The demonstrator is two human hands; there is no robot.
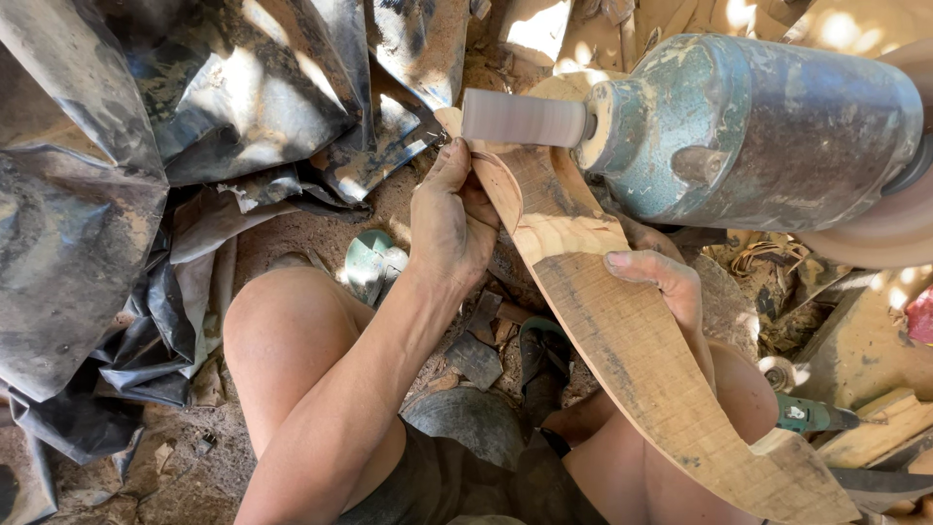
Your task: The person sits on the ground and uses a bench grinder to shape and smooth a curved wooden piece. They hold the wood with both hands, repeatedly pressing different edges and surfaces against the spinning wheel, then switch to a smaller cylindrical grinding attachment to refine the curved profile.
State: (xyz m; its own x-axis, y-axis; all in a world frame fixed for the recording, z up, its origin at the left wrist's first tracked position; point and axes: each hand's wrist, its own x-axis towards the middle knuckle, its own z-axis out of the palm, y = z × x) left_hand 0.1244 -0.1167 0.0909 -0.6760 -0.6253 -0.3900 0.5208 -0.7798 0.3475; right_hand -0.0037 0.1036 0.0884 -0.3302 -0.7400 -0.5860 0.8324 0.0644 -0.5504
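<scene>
Holding the curved wooden piece (622,331) against the spinning sanding drum (523,118) asks for a light and even pressure, so I think you should let the drum cut slowly and slide the wood along its curve instead of stopping at one spot, where a hollow could form. The wooden piece is long and pale, with one end just under the drum and the other end, wider, resting far below it near your right knee. Your left hand (449,226) is just below the drum, to its left side, and its fingers (455,165) are clenched around the narrow upper edge of the wood, very near to the moving surface; in my judgement you should keep these fingertips behind the edge and never let them creep toward the drum. Your right hand (661,282) is lower, below the green motor housing (748,131) that carries the drum, and it supports the wood from underneath, with the thumb lying on top of the face and the other fingers hidden behind the piece, so the grip there is closed on the wood. The left forearm comes up straight from between your bent knees, the wrist slightly turned inward. Dark plastic sheets (117,175) lie far to the left of the drum, and wood scraps (481,355) cover the floor under it.
</scene>
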